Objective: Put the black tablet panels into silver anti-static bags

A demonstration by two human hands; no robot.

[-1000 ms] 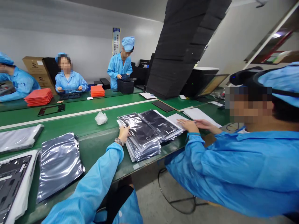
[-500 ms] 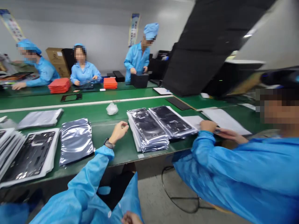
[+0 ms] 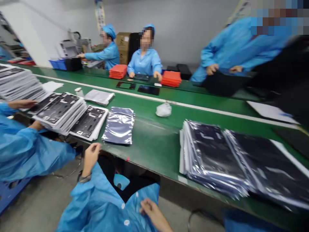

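While I face the long green workbench [image 3: 154, 145], my hands are like this:

Left hand [image 3: 93, 158]: half open, fingers loosely curled, gripping nothing, just beside the bench's front edge, a dark wristwatch [image 3: 83, 178] on the wrist.
Right hand [image 3: 152, 209]: low against my blue white-buttoned coat [image 3: 103, 206], fingers loosely bent; I cannot tell whether they pinch the cloth.
Nearest item: a flat, shiny silver anti-static bag [image 3: 118, 125] on the bench, near my left hand.
Right along the bench: a thick pile of shiny bags holding dark panels [image 3: 212, 158].
Left along the bench: stacked dark panels in white trays [image 3: 58, 108], a co-worker's hand [image 3: 21, 103] beside them.
Across the bench: two stacks of orange sleeves [image 3: 171, 79], and a standing co-worker's hands [image 3: 212, 68] at a black bin [image 3: 224, 84].
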